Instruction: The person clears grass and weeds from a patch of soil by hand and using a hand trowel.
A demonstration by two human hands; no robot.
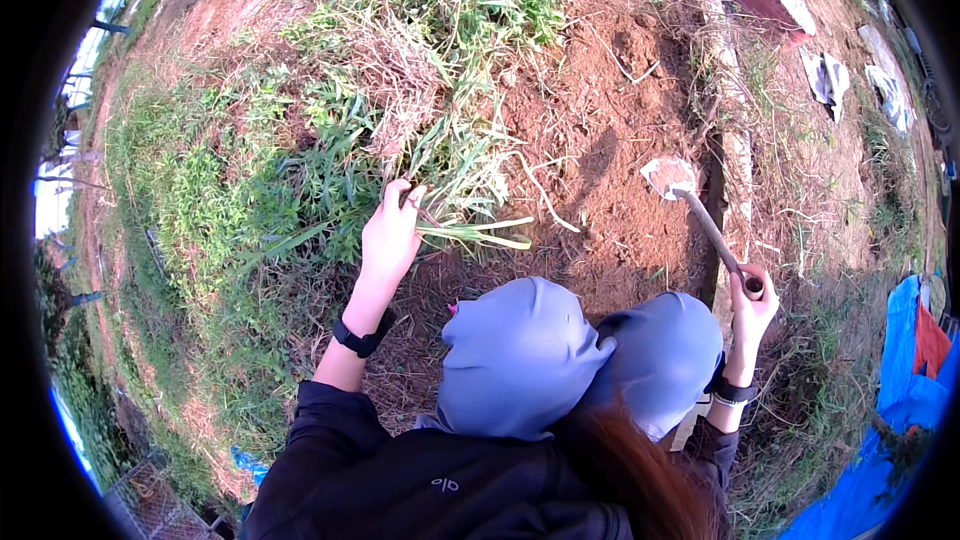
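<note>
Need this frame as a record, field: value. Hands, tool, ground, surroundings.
left hand: at the green stalks; grip unclear
right hand: closed around the handle of a digging tool
blade: pale, at the handle's far end; ground contact unclear
ground: bare brown soil ahead, leafy weeds to the left
edging: narrow pale ledge, right of the soil
far right: blue tarp

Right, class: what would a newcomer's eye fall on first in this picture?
First, probably the two gray-blue knees at lower centre. Then the right hand gripping a tool right of centre, its pale blade against bare soil, and the left hand by green weeds left of centre. A bright blue tarp stands out at lower right.
</note>
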